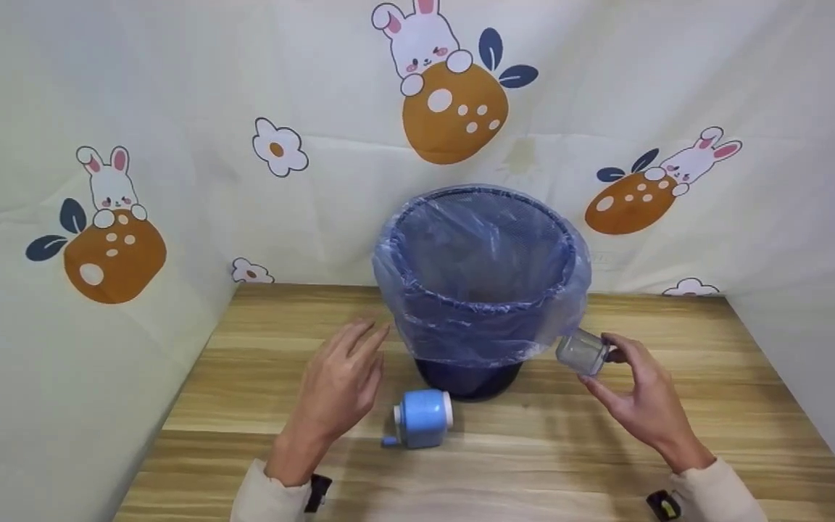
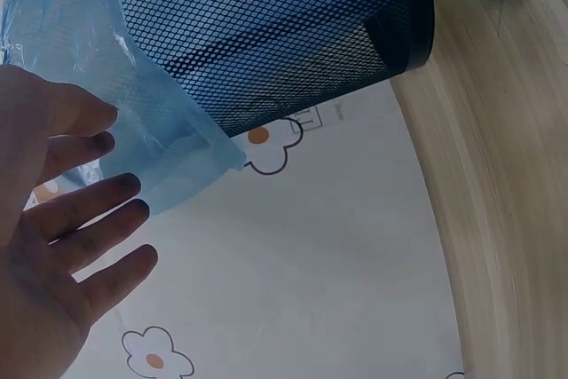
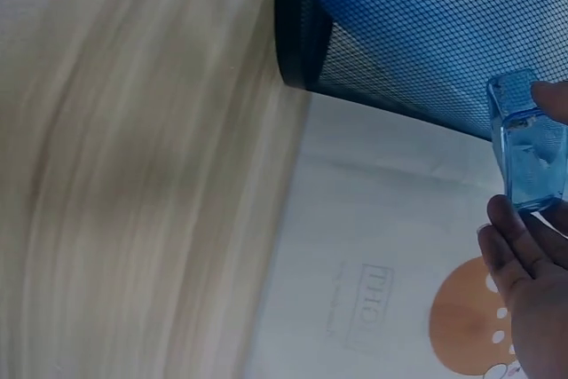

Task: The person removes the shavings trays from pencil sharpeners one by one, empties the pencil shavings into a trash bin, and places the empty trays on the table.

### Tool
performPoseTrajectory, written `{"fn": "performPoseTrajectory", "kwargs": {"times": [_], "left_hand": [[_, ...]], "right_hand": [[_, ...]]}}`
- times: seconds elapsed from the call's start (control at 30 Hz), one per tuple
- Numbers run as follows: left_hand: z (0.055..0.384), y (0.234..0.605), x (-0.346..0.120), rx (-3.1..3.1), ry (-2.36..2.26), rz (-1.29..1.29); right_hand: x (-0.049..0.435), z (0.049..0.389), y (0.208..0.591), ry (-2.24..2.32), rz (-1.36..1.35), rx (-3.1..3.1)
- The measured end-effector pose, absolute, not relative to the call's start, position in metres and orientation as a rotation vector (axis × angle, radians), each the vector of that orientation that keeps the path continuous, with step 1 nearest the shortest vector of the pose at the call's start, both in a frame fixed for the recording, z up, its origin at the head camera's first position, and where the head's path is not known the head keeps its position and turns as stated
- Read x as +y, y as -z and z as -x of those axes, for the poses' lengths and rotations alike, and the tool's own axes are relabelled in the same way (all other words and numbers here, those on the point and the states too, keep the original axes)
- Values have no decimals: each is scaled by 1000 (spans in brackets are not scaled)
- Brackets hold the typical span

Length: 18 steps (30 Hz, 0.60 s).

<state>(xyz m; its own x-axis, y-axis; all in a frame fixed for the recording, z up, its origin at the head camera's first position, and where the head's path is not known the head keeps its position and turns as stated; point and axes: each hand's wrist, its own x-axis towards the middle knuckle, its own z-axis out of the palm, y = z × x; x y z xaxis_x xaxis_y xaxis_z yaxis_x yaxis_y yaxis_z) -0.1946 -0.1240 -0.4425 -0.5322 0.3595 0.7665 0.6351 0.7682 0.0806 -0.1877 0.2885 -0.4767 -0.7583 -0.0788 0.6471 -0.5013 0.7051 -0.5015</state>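
Note:
My right hand [image 1: 642, 395] pinches a small clear plastic box [image 1: 581, 352], like a sharpener's shavings drawer, between thumb and fingers. In the right wrist view the box [image 3: 532, 144] looks bluish and see-through, close beside the mesh bin [image 3: 426, 33]. A blue crank pencil sharpener [image 1: 425, 419] sits on the table in front of the bin, its handle toward the left. My left hand [image 1: 341, 377] is held with loosely spread fingers left of the bin, holding nothing; in the left wrist view its fingers overlap the bin's plastic liner [image 2: 169, 130].
The dark mesh wastebasket [image 1: 470, 380], lined with a translucent bag [image 1: 461, 330] folded over its rim, stands at the back middle of the wooden table [image 1: 533, 471]. Behind and at both sides hangs a pale cloth [image 1: 193, 87] printed with rabbits and flowers.

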Motion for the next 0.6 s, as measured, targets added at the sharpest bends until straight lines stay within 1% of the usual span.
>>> {"fn": "performPoseTrajectory", "kwargs": {"times": [0.33,0.6], "left_hand": [[193,447,-127,-2216,454,714],[192,451,-128,-2233,435,721]], "right_hand": [[288,185,494,-914,-388,-2473],[288,180,503,-1062,-345,-2600]]}}
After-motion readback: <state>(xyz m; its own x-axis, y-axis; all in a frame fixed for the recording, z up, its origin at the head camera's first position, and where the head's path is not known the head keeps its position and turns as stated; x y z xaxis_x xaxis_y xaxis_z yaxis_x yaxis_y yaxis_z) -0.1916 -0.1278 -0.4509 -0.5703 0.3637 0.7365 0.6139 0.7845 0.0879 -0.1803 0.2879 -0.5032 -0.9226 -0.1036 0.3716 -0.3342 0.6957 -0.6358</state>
